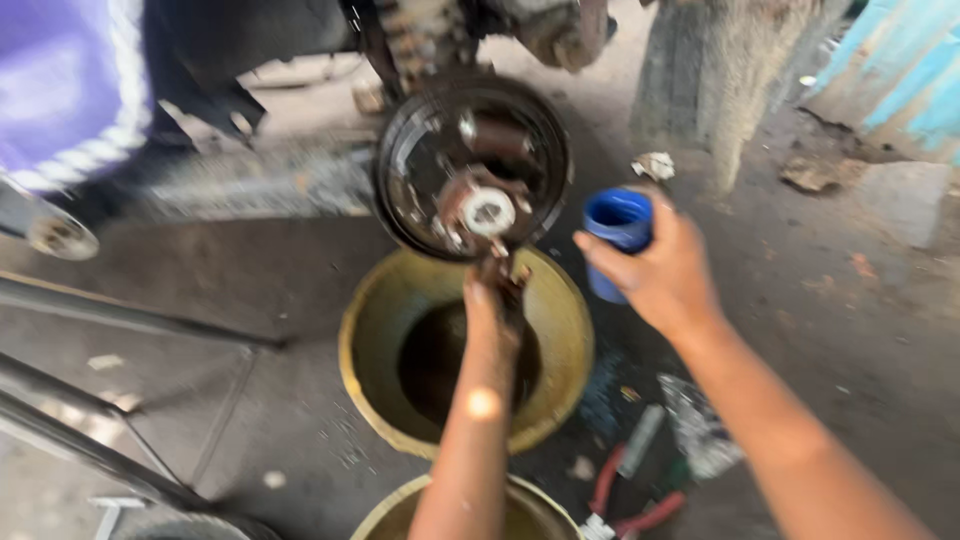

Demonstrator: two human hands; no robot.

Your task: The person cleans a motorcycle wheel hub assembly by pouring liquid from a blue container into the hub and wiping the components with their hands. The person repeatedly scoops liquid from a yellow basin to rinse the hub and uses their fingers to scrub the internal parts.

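The left hand [492, 300] reaches up over the round yellow plastic basin [372, 345] to the dark round metal brake plate [410, 160] — its grip pinched at the plate's lower edge, on what I cannot tell. Just right, the right hand [660, 270] grips a small blue plastic cup [615, 225] — upright, level with the plate. Red-handled pliers [640, 505] lie on the floor.

A round brake plate [470, 165] stands at the upper middle of the frame, with a basin [565, 330] on the ground directly below it. The left hand [492, 300] reaches up over the basin to the plate's lower edge. To the right, the right hand [655, 265] holds a cup [615, 225]. Pliers [625, 500] lie on the ground at the lower right, beside a second basin [385, 515] at the bottom edge.
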